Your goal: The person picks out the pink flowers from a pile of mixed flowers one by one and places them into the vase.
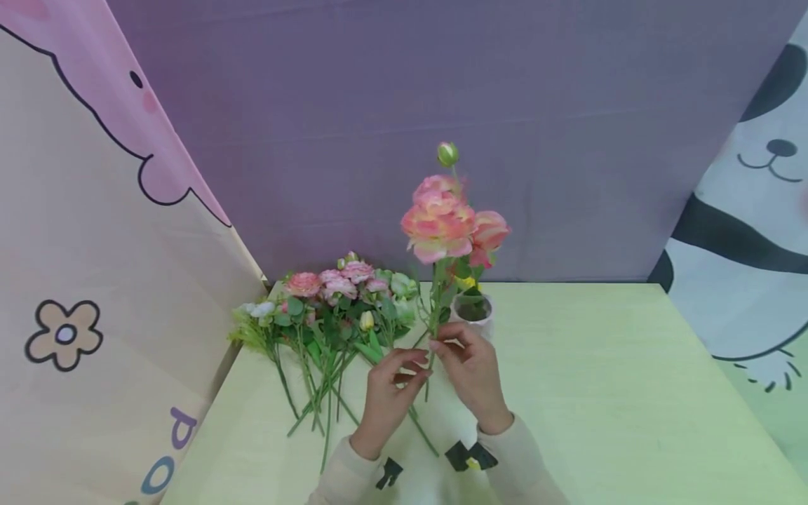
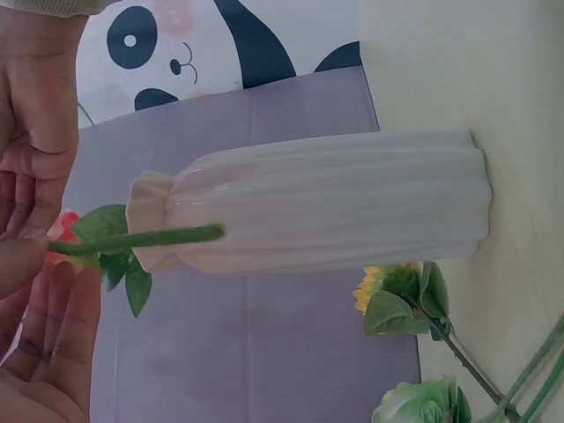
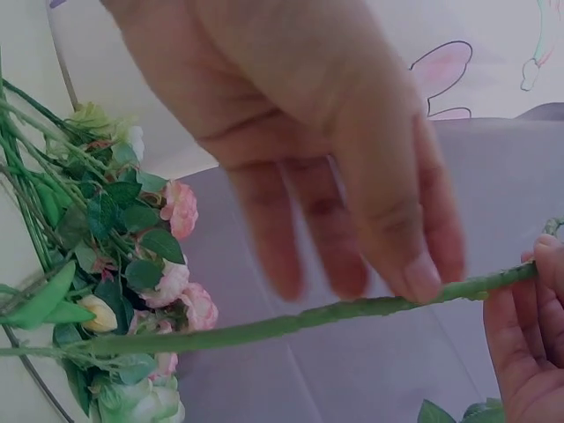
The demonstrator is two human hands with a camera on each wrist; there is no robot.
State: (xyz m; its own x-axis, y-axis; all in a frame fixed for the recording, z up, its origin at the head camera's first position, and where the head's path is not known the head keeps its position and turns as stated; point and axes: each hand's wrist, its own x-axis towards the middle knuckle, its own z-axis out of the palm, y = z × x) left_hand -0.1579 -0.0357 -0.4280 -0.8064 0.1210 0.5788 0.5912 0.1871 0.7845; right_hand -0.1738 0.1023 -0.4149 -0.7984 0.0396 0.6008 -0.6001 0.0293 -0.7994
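Both hands are at the green stem (image 3: 238, 333) of an artificial pink flower (image 1: 438, 223) held upright over the table. My left hand (image 1: 393, 394) pinches the lower stem between thumb and fingers. Higher up, my right hand (image 1: 472, 368) has its thumb and index finger on the stem, the other fingers loosely bent in the right wrist view. A closed bud (image 1: 447, 154) rises above the bloom. Just behind the right hand stands a white ribbed vase (image 2: 326, 203). Another pink bloom (image 1: 489, 235) shows nearby; whether it stands in the vase I cannot tell.
On the table (image 1: 606, 393), a pile of artificial flowers (image 1: 341, 287) lies to the left, stems toward the front. A sunflower (image 2: 397, 291) lies by the vase. Black scraps (image 1: 470, 457) lie near the front. Printed cloths hang left and right, a purple one behind.
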